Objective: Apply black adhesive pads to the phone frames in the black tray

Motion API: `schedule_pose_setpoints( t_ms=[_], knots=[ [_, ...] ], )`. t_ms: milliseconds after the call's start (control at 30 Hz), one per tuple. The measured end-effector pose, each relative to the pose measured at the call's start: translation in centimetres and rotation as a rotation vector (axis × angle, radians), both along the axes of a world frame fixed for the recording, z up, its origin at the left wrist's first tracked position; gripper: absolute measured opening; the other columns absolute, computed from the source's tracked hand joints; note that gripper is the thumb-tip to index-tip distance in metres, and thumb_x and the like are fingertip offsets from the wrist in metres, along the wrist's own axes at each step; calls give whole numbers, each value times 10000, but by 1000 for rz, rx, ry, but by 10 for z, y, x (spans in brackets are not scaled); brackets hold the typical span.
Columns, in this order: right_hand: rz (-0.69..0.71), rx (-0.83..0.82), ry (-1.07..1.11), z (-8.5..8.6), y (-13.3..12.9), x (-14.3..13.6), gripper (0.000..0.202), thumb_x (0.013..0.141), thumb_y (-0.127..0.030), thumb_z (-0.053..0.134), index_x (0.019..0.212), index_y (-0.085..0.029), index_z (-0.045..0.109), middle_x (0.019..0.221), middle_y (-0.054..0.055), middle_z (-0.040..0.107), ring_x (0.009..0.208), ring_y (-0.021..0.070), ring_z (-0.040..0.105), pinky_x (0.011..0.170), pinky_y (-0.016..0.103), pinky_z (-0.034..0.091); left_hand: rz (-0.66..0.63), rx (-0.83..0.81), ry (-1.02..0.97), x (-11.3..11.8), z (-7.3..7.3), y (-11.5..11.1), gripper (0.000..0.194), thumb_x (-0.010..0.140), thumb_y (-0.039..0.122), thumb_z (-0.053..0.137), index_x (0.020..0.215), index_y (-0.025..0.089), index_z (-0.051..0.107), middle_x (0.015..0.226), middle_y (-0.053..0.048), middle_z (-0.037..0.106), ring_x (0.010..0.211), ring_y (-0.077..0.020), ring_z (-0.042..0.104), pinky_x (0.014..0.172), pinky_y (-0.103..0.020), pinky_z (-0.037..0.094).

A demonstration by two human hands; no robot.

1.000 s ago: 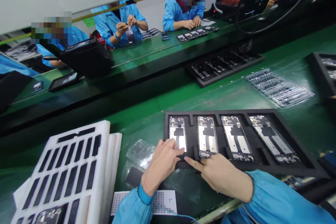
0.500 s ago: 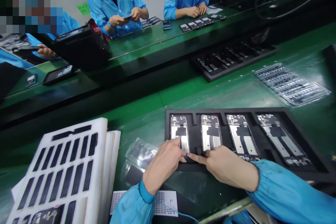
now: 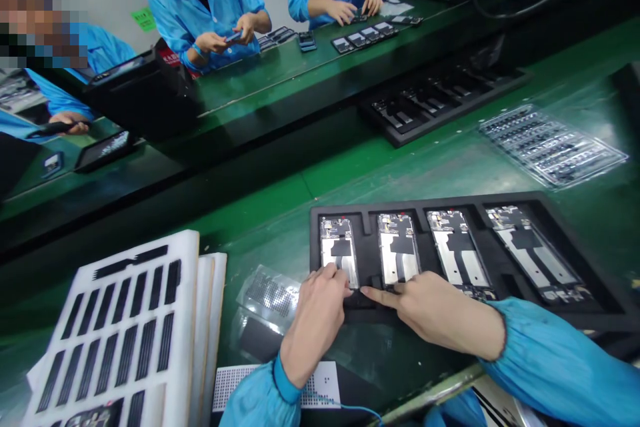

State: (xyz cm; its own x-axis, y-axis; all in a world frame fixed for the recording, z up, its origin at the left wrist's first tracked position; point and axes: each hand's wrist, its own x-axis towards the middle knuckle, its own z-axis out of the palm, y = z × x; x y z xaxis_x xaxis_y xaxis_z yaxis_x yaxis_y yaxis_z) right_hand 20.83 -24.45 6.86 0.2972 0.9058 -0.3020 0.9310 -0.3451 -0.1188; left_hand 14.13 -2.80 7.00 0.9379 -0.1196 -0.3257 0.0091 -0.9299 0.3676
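Note:
Four phone chassis with circuit boards lie in the slots of a black foam tray [image 3: 370, 312]. My left hand [image 3: 320, 310] rests on the lower end of the leftmost phone chassis [image 3: 343, 248], fingers bent and drawn together; whatever is under the fingertips is hidden. From the right, my right hand [image 3: 435, 313] stretches its index finger to that chassis's lower right corner, the other fingers curled and no object visible in them. Its knuckles cover the lower end of the second phone chassis [image 3: 400, 250]. To the right lie the third phone chassis [image 3: 457, 250] and the fourth phone chassis [image 3: 537, 257].
White foam trays [image 3: 193, 267] holding black strips are stacked at left. Clear plastic sheets [image 3: 267, 293] and a white perforated card [image 3: 320, 380] lie by my left arm. A clear parts tray [image 3: 553, 147] lies at right. Another black tray [image 3: 400, 137] and co-workers [image 3: 210, 7] are beyond.
The view has shifted slightly. My left fingers have drawn in a little at the chassis's lower end, and my right index finger stays by its corner. Across the bench, a co-worker's hands have moved apart.

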Motion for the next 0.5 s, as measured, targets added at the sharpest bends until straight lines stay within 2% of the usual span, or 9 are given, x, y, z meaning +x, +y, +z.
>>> schedule_pose_setpoints(
  t_ms=[167, 367, 433, 467, 500],
  knots=[
    [12, 16, 38, 3, 3, -5, 681, 857, -88, 609, 1510, -253, 507, 719, 29, 733, 568, 193, 678, 489, 362, 75, -4, 26, -16, 2, 0, -2, 169, 952, 87, 485, 891, 220, 570, 931, -12, 654, 951, -222, 565, 851, -383, 367],
    [-20, -49, 25, -2, 14, -11, 722, 866, -105, 609, 1553, -252, 438, 685, 41, 724, 576, 216, 697, 463, 338, 120, -107, 97, -54, 10, 2, -3, 154, 950, 93, 493, 889, 211, 570, 891, -25, 647, 927, -235, 544, 827, -422, 383],
    [-39, -93, 37, -2, 17, -12, 715, 865, -112, 616, 1546, -257, 451, 698, 56, 734, 592, 231, 709, 454, 320, 159, -115, 142, -69, 11, 3, -2, 79, 952, 154, 549, 951, 211, 603, 962, -44, 671, 976, -249, 564, 839, -431, 414],
    [-52, -114, 46, -1, 19, -13, 708, 863, -113, 619, 1538, -261, 464, 702, 63, 737, 599, 238, 714, 453, 309, 183, -97, 188, -89, 11, 3, -1, 115, 929, 206, 622, 1043, 213, 621, 1069, -67, 682, 1061, -273, 566, 877, -453, 429],
    [-64, -130, 56, 0, 21, -12, 700, 861, -113, 621, 1529, -266, 479, 703, 68, 738, 606, 245, 718, 455, 300, 206, -51, 257, -114, 11, 2, 0, 322, 872, 266, 720, 1172, 220, 614, 1228, -102, 660, 1186, -315, 538, 938, -499, 430]
  ],
)
